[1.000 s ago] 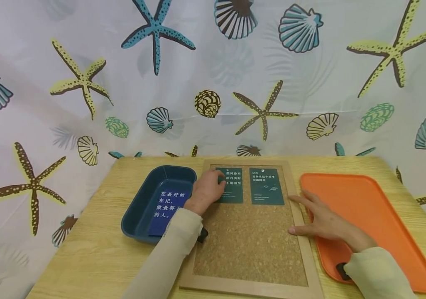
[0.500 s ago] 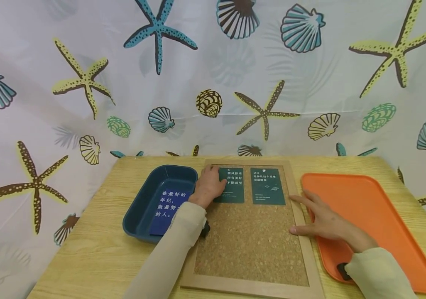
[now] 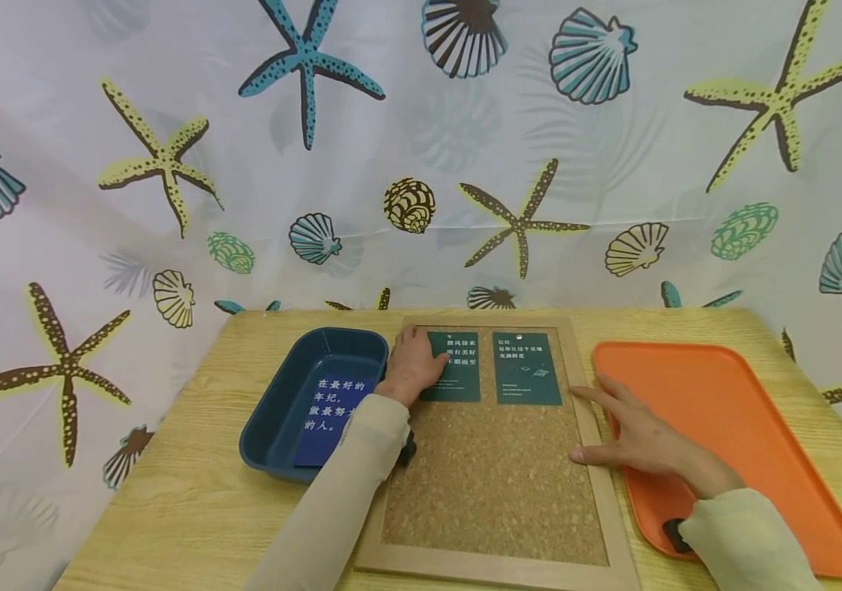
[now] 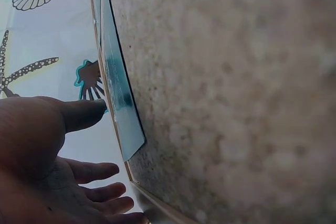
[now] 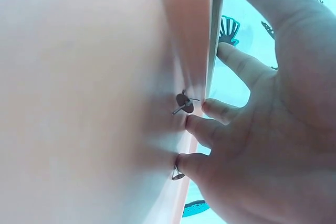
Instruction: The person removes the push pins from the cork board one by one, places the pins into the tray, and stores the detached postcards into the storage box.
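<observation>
Head view: our left hand [image 3: 412, 367] rests relaxed fingers on the left green card [image 3: 454, 366], likely pressing it flat on the cork board [image 3: 495, 484]; card's long axis runs away from us. Right hand [image 3: 638, 435] lies flat, fingers straight, across board frame and orange tray [image 3: 746, 427], probably steadying.

Left wrist view: thumb [image 4: 81, 114] near the card edge [image 4: 119, 103], fingers loose.

Right wrist view: fingers [image 5: 220, 111] spread, grasping nothing.
</observation>
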Motion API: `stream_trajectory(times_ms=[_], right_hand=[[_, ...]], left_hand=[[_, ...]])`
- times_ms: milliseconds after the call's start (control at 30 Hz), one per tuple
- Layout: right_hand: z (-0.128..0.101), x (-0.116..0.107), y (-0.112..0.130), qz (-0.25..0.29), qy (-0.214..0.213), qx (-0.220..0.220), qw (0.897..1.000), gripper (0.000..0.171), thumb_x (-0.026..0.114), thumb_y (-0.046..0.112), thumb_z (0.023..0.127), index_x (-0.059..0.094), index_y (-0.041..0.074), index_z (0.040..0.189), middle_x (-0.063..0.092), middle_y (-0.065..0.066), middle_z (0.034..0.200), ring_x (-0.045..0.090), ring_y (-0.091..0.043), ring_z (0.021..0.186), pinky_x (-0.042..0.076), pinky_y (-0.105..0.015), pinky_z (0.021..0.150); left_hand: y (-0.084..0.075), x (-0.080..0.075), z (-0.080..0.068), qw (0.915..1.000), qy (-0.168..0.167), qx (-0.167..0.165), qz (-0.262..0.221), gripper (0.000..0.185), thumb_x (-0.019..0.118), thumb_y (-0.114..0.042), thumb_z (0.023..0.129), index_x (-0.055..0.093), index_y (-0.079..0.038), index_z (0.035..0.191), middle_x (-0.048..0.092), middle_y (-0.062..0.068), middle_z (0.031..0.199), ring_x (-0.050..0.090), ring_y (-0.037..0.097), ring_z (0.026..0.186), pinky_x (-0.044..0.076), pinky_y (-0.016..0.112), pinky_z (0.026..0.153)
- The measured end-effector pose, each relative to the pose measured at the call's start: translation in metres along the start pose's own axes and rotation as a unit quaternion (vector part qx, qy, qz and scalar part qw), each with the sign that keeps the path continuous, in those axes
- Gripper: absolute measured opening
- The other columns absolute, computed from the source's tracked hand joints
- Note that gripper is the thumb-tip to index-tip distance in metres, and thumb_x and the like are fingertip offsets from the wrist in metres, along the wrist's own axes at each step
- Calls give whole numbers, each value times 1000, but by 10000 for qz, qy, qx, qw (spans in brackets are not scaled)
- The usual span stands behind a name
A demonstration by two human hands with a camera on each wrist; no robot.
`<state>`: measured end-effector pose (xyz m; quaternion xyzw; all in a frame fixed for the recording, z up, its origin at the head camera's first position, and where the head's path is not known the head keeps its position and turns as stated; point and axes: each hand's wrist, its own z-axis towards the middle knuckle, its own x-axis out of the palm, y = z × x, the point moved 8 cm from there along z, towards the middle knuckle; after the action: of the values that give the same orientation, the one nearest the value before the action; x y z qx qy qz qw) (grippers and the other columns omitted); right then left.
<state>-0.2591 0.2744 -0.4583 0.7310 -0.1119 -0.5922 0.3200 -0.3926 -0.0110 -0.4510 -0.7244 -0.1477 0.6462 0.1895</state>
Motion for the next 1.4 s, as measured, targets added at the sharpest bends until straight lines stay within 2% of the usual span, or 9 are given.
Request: stream_trajectory(times_ms=[467,833,1100,1400], right_hand=[[1,2,-1,18,5,31,10000,95,85,48,84,40,14,159,11,-35,169,20,-70,146,33,-87,99],[1,1,-3,77,-43,14,10000,96,84,52,83,40,15,159,10,-34,169,17,-68,148,27,-89,103],[1,2,-3,120,-27,9,9999,96,85,52,83,40,15,159,10,-34,170,16,-68,148,27,-89,102],[2,2,-3,130,-41,-5,9999,95,85,50,83,40,14,159,10,-34,169,17,-68,148,27,-88,102]], left_hand=[[2,3,5,9993,194,-8,313,76,67,-39,102,36,2,159,28,21,169,27,36,158,34,49,127],[3,5,7,9998,145,-113,26,76,70,-37,101,37,0,158,30,18,168,29,35,157,37,51,124],[5,5,7,9982,16,-250,-542,73,74,-30,98,42,0,156,31,16,168,27,33,157,35,54,125],[8,6,9,9913,-260,-398,-1228,61,79,-20,93,53,-2,146,39,13,162,31,33,152,29,57,126]])
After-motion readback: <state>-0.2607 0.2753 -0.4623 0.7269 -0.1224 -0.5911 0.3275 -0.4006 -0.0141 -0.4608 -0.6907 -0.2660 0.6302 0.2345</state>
